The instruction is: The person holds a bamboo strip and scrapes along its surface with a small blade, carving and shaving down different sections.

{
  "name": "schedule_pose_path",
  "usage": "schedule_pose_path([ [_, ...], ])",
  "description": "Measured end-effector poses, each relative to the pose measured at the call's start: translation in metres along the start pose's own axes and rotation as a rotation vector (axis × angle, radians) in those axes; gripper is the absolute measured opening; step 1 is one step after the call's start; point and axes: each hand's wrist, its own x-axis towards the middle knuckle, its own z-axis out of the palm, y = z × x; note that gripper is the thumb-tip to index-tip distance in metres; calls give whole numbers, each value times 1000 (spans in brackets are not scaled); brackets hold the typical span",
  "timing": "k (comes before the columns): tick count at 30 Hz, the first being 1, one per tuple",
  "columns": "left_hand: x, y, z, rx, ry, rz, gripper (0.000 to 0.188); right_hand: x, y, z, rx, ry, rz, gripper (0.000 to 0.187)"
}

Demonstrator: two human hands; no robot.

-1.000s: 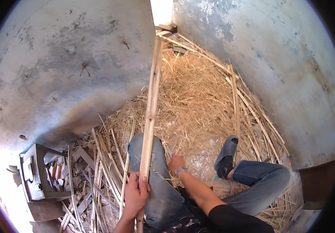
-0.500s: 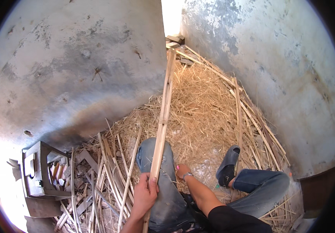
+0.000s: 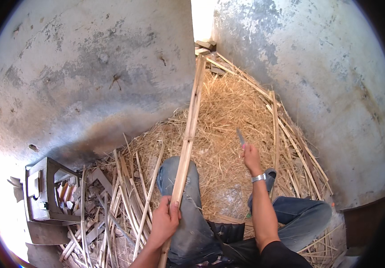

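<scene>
Left hand [image 3: 164, 222] has a full grip closed round the near end of a long split bamboo strip [image 3: 189, 129]. The strip runs up and away over the left knee [image 3: 176, 172], its far end near the wall gap at the top. Right hand [image 3: 250, 155] is raised clear of the strip, fingers closed on the handle of a small knife [image 3: 240, 136], blade pointing up. There is a metal bracelet [image 3: 258, 178] on that wrist. The person sits on the floor in a pile of straw-like shavings [image 3: 228, 107], with loose bamboo splints [image 3: 130, 196] to the left and a small wooden stool [image 3: 45, 192] beyond them.

Judgement: the knife is off the work, probably about to trim or shave the strip. To do it well, brace the strip on the knee, keep the left grip firm and behind the blade, lay the edge at a shallow angle, and cut away from the body and leg. Main risk is the blade slipping toward the thigh or the left fingers.
</scene>
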Motion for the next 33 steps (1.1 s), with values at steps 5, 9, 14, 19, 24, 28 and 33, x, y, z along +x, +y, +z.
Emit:
schedule_pose_path([
  [5,0,5,1,9,0,7,22,4,-114,-44,400,-25,-96,36],
  [9,1,6,4,47,5,-6,18,-10,-159,-66,-32,-303,-356,34],
  [14,-3,8,-1,79,32,-5,18,-58,-205,-52,-303,-397,-544,38],
  [19,0,6,2,70,28,13,19,-96,-217,-47,-593,-563,-559,48],
  [24,0,7,1,80,20,-9,19,-105,-217,-36,-612,-626,-523,53],
  [28,0,7,1,65,15,-17,19,-100,-213,-29,-676,-632,-530,53],
  [33,3,6,-2,21,-14,-58,20,-78,-206,-26,-648,-600,-492,56],
])
